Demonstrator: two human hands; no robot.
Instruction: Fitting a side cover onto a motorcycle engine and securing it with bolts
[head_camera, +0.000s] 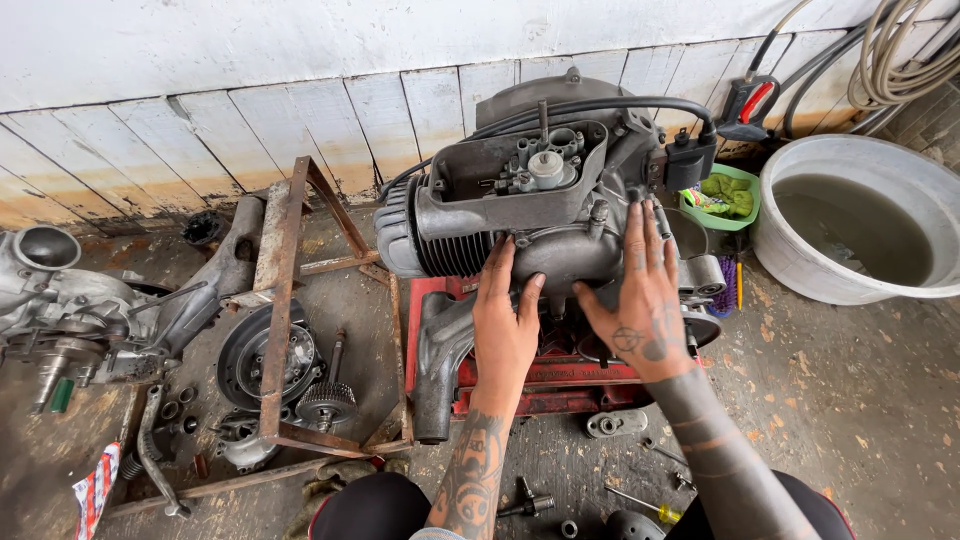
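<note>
Presently: scooter engine (530, 215) on the red stand (560, 385), carburettor box uncovered (lid off), left hand (505, 325) and right hand (645, 295) laid flat on its casing with fingers spread, gripping nothing; clutch parts (270, 360) lie loose inside the rusty frame (285, 300), unfitted.

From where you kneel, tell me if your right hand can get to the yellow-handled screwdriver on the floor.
Probably yes. The right hand rests flat on the engine casing, holding nothing, and the yellow-handled screwdriver lies on bare floor just beside that forearm, with nothing over it. It would only have to come off the casing and draw back.
</note>
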